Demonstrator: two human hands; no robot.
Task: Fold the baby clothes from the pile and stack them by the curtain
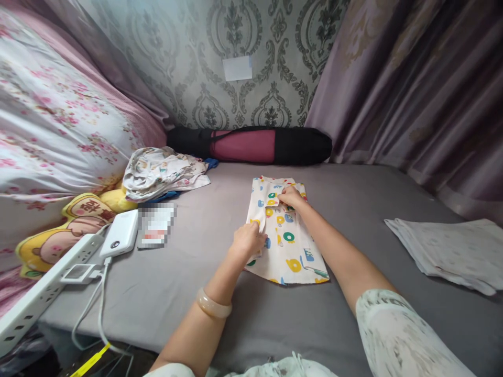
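A cream cloth garment (288, 256) with yellow, blue and green prints lies partly folded on the grey sheet, in the middle. My left hand (250, 242), with a pale bangle on its wrist, is closed on the folded layer at the garment's left side. Higher up, near the garment's top, my right hand (291, 197) pinches the edge of a folded flap. The fingertips of both hands are partly hidden by the cloth and by the hands themselves.
A black and pink roll bag (243, 145) lies against the wall. Crumpled clothes (157, 173), a yellow plush (58, 241), a white power bank (121, 233) and a power strip (49, 288) are at left. Folded pale cloth (451, 251) lies at right.
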